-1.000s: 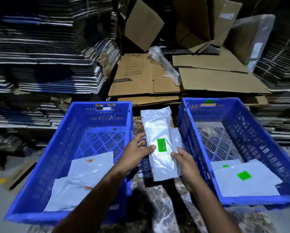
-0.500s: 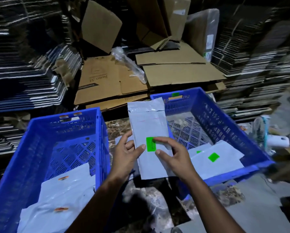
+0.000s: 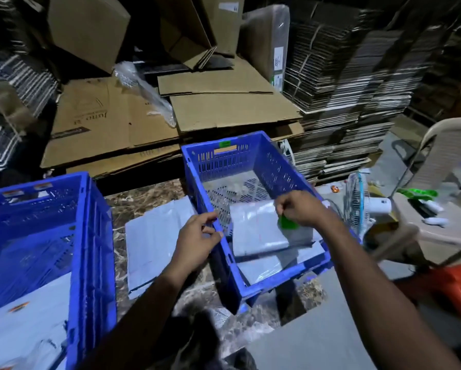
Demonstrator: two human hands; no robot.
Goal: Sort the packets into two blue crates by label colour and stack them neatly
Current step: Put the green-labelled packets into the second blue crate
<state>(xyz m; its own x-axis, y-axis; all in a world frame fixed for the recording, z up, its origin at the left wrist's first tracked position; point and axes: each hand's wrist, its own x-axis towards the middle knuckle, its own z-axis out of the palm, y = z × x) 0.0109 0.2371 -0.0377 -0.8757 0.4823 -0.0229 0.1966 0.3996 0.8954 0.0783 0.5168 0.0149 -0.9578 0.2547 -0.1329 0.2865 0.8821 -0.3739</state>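
The right blue crate (image 3: 282, 283) stands at the centre, and several white packets lie in it. My right hand (image 3: 301, 209) reaches into this crate and pinches a white green-label packet (image 3: 258, 231) by its green sticker, low over the packets beneath. My left hand (image 3: 197, 239) sits at the crate's left rim with its fingers loosely curled and holds nothing. The left blue crate (image 3: 90, 236) holds white packets with orange labels (image 3: 23, 316). More white packets (image 3: 154, 244) lie on the marble surface between the two crates.
Flattened cardboard boxes (image 3: 224, 108) and tall stacks of bundled cardboard (image 3: 344, 89) stand behind the crates. To the right are a small fan (image 3: 357, 206), a beige plastic chair (image 3: 443, 166) and an orange stool (image 3: 459, 284).
The green-label packet went from between the crates, held in both hands, into the right crate. My left hand let go of it, and the view swung right.
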